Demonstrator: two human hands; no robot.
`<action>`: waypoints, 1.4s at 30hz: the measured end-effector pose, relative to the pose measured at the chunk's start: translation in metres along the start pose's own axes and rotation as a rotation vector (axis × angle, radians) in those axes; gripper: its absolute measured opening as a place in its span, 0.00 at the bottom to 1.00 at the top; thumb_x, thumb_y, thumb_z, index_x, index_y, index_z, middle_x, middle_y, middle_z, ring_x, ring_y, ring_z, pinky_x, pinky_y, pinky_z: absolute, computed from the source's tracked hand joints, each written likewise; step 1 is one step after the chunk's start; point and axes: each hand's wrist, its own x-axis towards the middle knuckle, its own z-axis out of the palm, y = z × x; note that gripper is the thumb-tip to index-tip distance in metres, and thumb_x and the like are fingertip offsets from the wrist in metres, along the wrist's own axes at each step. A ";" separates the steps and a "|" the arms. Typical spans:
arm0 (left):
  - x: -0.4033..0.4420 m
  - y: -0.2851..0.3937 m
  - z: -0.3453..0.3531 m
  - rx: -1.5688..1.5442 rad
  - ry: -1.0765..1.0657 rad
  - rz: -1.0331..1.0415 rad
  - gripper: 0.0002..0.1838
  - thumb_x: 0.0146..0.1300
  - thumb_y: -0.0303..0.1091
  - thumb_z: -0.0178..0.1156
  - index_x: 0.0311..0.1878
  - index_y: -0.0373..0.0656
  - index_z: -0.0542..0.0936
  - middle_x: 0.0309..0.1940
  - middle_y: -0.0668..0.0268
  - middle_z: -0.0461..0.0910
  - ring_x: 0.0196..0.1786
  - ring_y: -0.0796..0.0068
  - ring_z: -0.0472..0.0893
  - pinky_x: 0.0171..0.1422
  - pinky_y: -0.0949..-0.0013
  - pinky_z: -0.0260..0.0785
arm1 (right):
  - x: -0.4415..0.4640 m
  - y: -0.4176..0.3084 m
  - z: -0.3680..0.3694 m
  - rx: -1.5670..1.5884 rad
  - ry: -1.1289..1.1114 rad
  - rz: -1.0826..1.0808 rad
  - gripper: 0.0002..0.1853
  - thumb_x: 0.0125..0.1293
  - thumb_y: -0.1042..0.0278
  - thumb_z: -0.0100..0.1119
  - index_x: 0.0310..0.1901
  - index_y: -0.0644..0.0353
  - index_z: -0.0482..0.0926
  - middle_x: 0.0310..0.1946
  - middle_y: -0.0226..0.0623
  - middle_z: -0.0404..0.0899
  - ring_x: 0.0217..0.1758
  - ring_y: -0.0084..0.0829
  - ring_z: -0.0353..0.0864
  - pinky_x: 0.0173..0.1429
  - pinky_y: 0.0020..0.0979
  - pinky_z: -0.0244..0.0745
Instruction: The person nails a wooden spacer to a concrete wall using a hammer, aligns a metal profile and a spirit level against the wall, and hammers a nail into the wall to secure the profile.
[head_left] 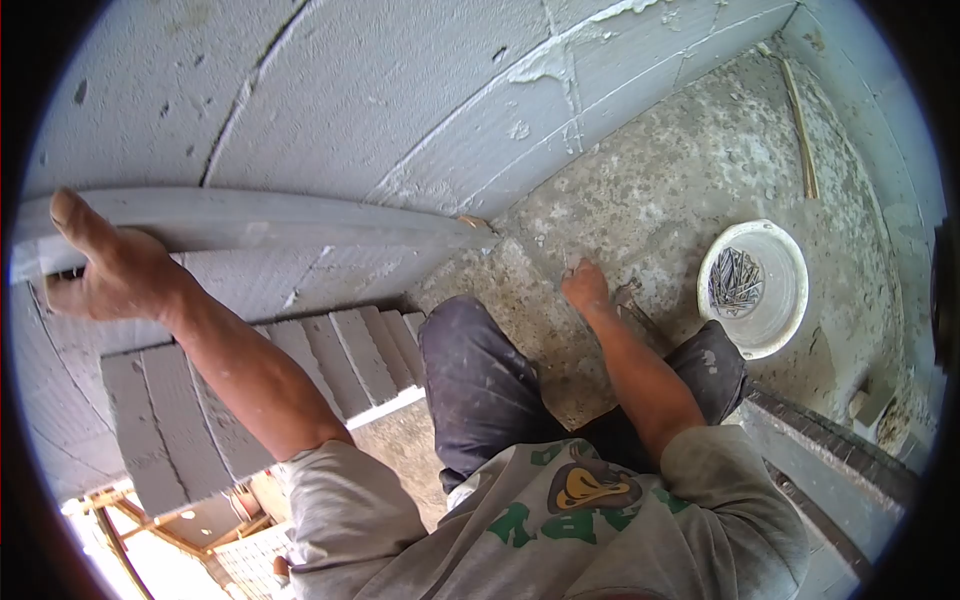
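At the far left, my left hand is clasped over a long grey board, with the thumb at its upper edge and the fingers at its lower edge. The board runs along the block wall, and its far end is down near the floor corner. My right hand is low over the rough floor between my knees, its fingers curled together; whatever they hold is too small to make out. Just right of that hand, a hammer-like tool lies on the floor, partly hidden by the forearm.
A white bucket with nails inside stands by my right knee. Grey blocks form a row at left. A thin wooden strip lies near the right wall. A dark-edged frame is at lower right.
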 end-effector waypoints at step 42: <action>-0.004 0.018 -0.001 0.147 -0.021 -0.061 0.61 0.50 0.75 0.60 0.60 0.17 0.58 0.46 0.40 0.66 0.59 0.43 0.73 0.54 0.49 0.76 | 0.011 -0.095 0.107 0.417 0.149 -0.189 0.09 0.59 0.68 0.52 0.40 0.57 0.78 0.37 0.56 0.80 0.46 0.57 0.79 0.49 0.50 0.73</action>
